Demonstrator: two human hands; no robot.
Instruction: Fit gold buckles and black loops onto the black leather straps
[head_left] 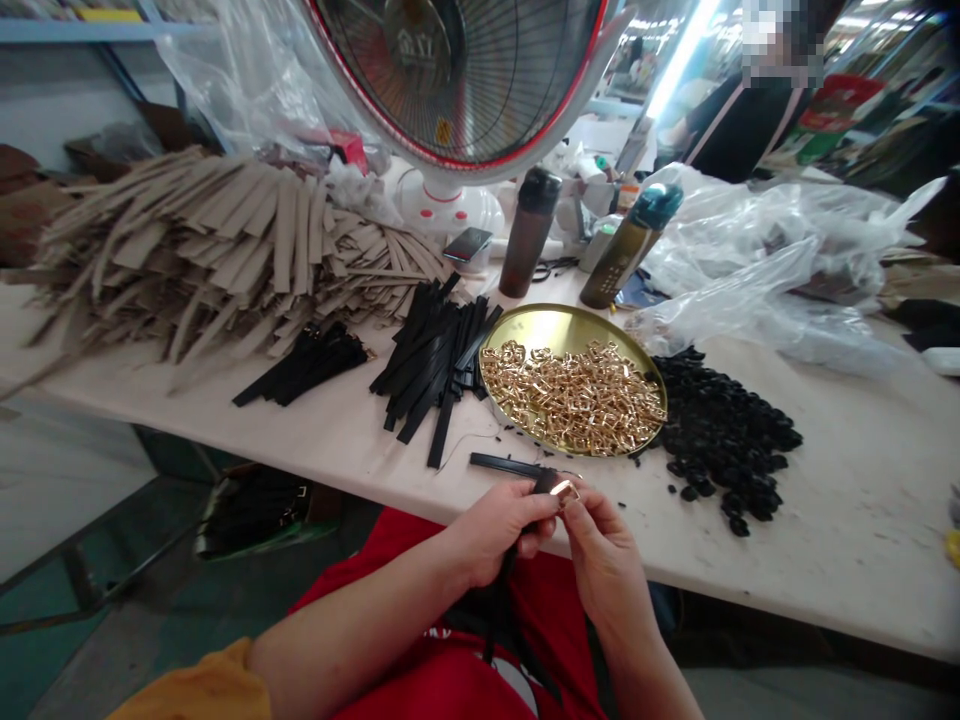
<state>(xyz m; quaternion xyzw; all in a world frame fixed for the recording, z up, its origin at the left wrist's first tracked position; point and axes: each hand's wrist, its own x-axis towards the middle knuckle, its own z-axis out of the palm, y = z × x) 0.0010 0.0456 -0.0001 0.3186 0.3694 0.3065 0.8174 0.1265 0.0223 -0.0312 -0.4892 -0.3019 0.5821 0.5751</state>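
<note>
Just over the table's front edge, my left hand (502, 525) is closed on a black strap (541, 484) whose tail hangs toward my lap. My right hand (604, 545) pinches a gold buckle (565, 491) at the strap's end, and the two hands nearly touch. Another flat black strap (504, 464) lies on the table right behind them. Beyond it stands a round gold tray (574, 316) holding a heap of gold buckles (581, 395). A pile of small black pieces (724, 430) spreads to the tray's right, and black straps (431, 365) lie to its left.
A big heap of beige strips (217, 240) covers the left of the table (337, 430). At the back are a fan (465, 80), a dark bottle (529, 235), a teal-capped bottle (630, 245) and clear plastic bags (765, 270). A person (739, 120) is at the far right.
</note>
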